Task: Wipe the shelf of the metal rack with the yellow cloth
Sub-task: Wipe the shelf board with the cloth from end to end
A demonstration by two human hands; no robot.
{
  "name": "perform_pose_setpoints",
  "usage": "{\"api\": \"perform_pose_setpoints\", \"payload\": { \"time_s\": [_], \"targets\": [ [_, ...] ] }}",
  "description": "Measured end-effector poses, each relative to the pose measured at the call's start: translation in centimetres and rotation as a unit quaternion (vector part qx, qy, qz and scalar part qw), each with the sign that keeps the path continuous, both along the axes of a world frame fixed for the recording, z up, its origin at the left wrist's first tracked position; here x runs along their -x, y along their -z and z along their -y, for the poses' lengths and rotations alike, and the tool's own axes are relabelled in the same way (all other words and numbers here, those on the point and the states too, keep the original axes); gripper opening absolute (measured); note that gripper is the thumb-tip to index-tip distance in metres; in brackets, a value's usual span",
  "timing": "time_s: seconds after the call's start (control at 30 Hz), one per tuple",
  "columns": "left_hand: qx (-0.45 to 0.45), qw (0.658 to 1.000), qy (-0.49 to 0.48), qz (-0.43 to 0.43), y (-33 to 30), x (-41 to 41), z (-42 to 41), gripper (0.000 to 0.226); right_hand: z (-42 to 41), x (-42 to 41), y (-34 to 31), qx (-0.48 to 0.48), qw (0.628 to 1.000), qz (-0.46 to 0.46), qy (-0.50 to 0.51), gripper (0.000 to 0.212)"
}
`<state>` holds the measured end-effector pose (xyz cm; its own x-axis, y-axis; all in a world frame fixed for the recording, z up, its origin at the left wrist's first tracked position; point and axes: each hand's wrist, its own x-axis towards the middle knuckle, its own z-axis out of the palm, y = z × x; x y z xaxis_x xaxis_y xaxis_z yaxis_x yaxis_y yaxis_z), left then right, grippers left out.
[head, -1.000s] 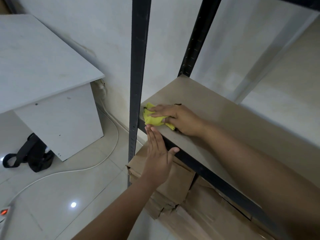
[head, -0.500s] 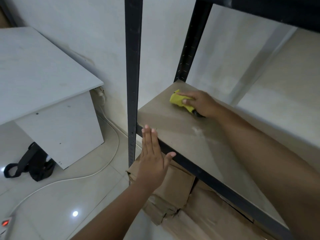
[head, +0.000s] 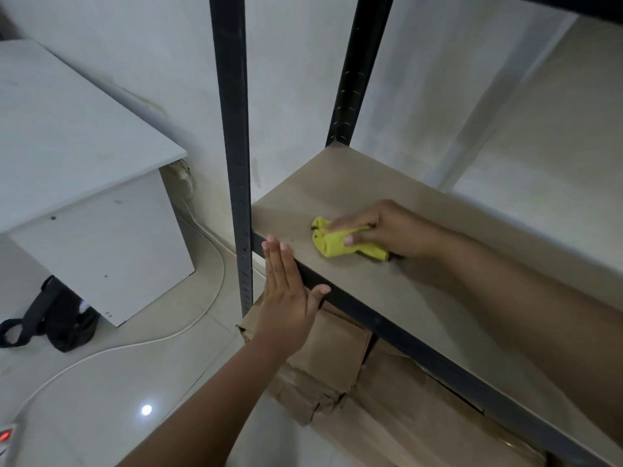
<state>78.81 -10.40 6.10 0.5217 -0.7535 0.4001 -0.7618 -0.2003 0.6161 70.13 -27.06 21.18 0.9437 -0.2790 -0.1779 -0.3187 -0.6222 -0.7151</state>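
Yellow cloth [head: 344, 243] sits bunched under our right hand [head: 387, 230], whose fingers [head: 347, 224] curl over it and press it onto the tan shelf [head: 387, 291], near the front-left corner. Our left hand [head: 286, 298] lies flat, fingers straight and released, against the dark front rail [head: 387, 326] beside the upright post [head: 236, 146]. Brown cardboard [head: 337, 365] lies below.

We see a tan shelf [head: 354, 197] set in a dark metal rack [head: 232, 129], its front edge a dark rail. On the shelf lies a crumpled yellow cloth [head: 332, 246], near the front left corner, with our right hand [head: 387, 230] pressing on it. Beneath, on the pale tiled floor [head: 101, 399], we see brown cardboard boxes [head: 337, 358], a white cable [head: 135, 345] and a black bag [head: 57, 318].
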Motion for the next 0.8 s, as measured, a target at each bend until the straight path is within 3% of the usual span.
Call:
{"api": "perform_pose_setpoints", "payload": {
  "time_s": [0.1, 0.2, 0.3, 0.47, 0.57, 0.7, 0.8],
  "targets": [
    [-0.007, 1.000, 0.001, 0.003, 0.0, 0.0, 0.1, 0.079, 0.3, -3.9, -0.4, 0.075, 0.995, 0.023, 0.062, 0.014],
    [-0.007, 1.000, -0.002, 0.006, 0.3, -0.2, 0.1, 0.079, -1.2, -6.5, 2.0, 0.060, 0.995, 0.062, 0.046, 0.035],
    [0.000, 1.000, -0.001, 0.012, 0.5, -0.2, 0.1, 0.079, -2.2, -4.9, 3.1, 0.047, 0.997, 0.068, -0.006, 0.038],
    [0.016, 1.000, 0.009, 0.019, 0.2, 0.1, 0.1, 0.079, -2.8, -0.7, 2.0, -0.007, 0.998, 0.014, -0.053, 0.033],
    [0.013, 1.000, -0.011, 0.017, -1.3, -0.1, -0.6, 0.073, -1.3, 0.6, -0.3, 0.019, 0.998, -0.031, -0.051, 0.028],
    [-0.024, 0.986, 0.049, 0.156, -6.5, -2.2, 0.3, 0.048, 3.3, 2.3, -2.4, 0.025, 0.990, 0.064, 0.124, 0.024],
    [-0.113, 0.967, 0.114, 0.197, -10.1, -4.6, 3.6, 0.051, 7.8, 2.8, -0.5, 0.120, 0.935, 0.108, 0.315, 0.027]
  ]
}}
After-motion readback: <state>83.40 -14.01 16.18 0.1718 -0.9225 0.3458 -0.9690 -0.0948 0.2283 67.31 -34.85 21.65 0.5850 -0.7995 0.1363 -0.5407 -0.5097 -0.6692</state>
